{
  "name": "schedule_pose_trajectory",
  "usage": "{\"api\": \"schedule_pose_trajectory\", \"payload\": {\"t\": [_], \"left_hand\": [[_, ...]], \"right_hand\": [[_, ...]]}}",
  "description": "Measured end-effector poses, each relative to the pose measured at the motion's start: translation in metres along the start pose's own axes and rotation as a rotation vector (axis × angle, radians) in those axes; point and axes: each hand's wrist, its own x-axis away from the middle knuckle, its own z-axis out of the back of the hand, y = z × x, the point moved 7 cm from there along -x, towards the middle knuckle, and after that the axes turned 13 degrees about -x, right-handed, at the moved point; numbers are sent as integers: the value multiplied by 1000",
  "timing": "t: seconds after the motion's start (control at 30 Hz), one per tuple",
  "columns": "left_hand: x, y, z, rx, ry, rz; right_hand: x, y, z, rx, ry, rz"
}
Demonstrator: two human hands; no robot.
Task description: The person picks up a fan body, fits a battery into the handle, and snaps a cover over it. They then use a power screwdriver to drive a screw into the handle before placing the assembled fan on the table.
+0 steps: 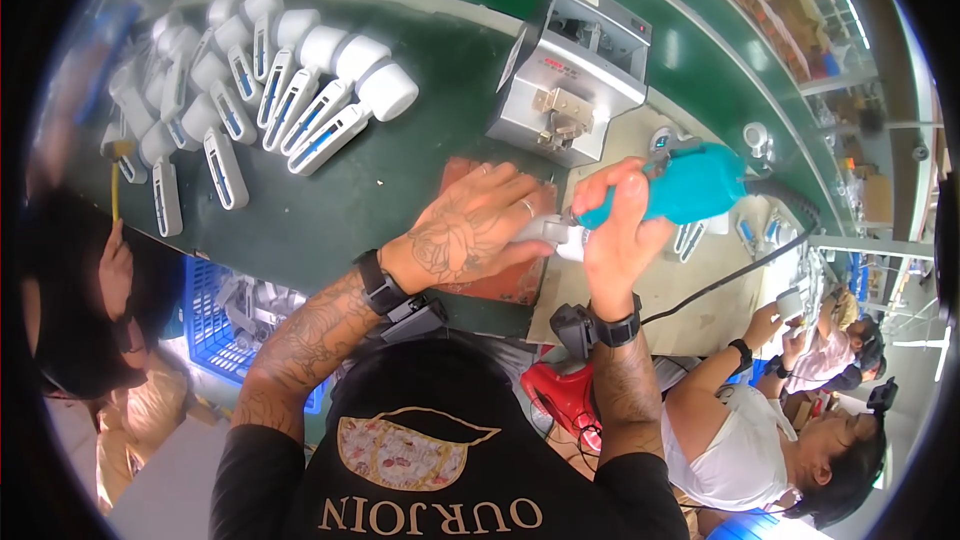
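My left hand (478, 225) is closed around a small light-grey and white part (543, 230), its fingers bent over most of it. A teal corded power tool (690, 185) lies in my right hand (620, 230), with its front end pointing left toward that part. Just under the tool's front end a white end of the part (571, 243) shows between my hands. Whether the tool touches it I cannot tell. Both hands are above a reddish-brown board (490, 285) on the bench.
Several white round-headed pieces with long slotted handles (325, 140) lie at the far left. A grey metal machine (570, 70) stands beyond my hands. The tool's black cable (745, 275) loops right. A blue crate (205, 315) sits lower left. Co-workers are on both sides, one holding a yellow-handled tool (115, 185).
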Motion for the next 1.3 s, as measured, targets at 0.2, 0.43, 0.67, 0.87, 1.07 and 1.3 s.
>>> {"api": "schedule_pose_trajectory", "payload": {"t": [0.2,0.43,0.67,0.87,1.07,1.3], "left_hand": [[1,-8,6,50,28,101],[2,-8,8,69,57,127],[1,-8,11,76,34,142],[-2,-6,6,52,57,111],[0,-6,11,50,25,132],[0,-6,8,28,38,99]], "right_hand": [[-32,-20,-19,100,44,78],[-74,-2,-36,134,23,195],[-61,3,-38,163,-12,117],[-5,-27,-13,-35,30,40],[15,-22,-4,29,-13,-8],[17,-11,-2,0,-1,-17]]}}
